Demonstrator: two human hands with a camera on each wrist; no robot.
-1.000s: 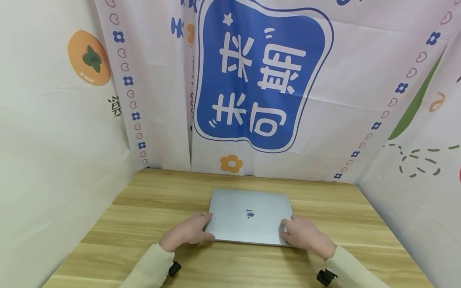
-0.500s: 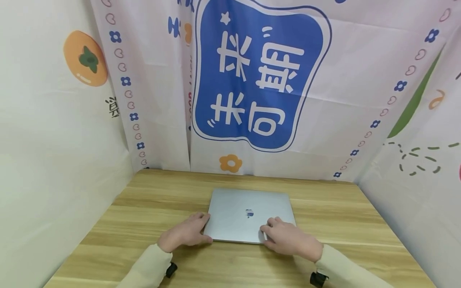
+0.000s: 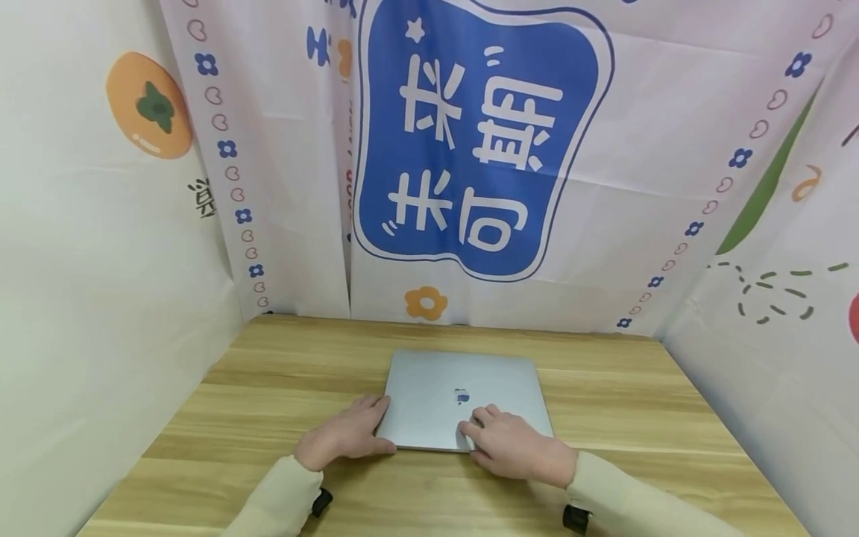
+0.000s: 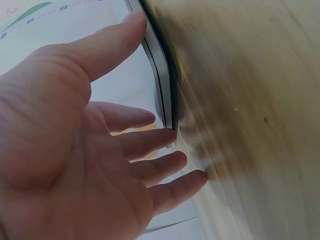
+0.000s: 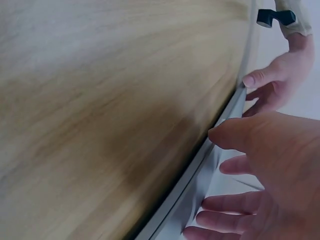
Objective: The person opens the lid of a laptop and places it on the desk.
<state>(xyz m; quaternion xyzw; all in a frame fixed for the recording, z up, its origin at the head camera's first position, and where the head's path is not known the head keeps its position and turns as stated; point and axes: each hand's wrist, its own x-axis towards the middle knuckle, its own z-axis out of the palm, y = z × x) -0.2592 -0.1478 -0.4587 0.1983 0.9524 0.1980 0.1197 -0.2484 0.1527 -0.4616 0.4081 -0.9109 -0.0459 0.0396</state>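
A closed silver laptop (image 3: 423, 406) with a logo on its lid lies flat on the wooden table. At its left front corner is my left hand (image 3: 350, 432), thumb at the front edge and fingers along the left side. The left wrist view shows this hand (image 4: 100, 145) with fingers spread and the thumb tip at the laptop's edge (image 4: 159, 70). My right hand (image 3: 513, 447) is over the front part of the lid, right of the middle. In the right wrist view its thumb is right at the front edge (image 5: 182, 190), the other fingers over the lid, holding nothing.
The wooden table (image 3: 288, 358) runs back to a hanging cloth (image 3: 604, 246) with a blue printed panel. Cloth walls (image 3: 114, 313) also close off the left and right sides. A black wrist device (image 3: 322, 501) sits at each sleeve.
My right hand has slid left along the laptop's front, from its right corner towards the middle. The left hand stays at the left corner, and the laptop remains closed.
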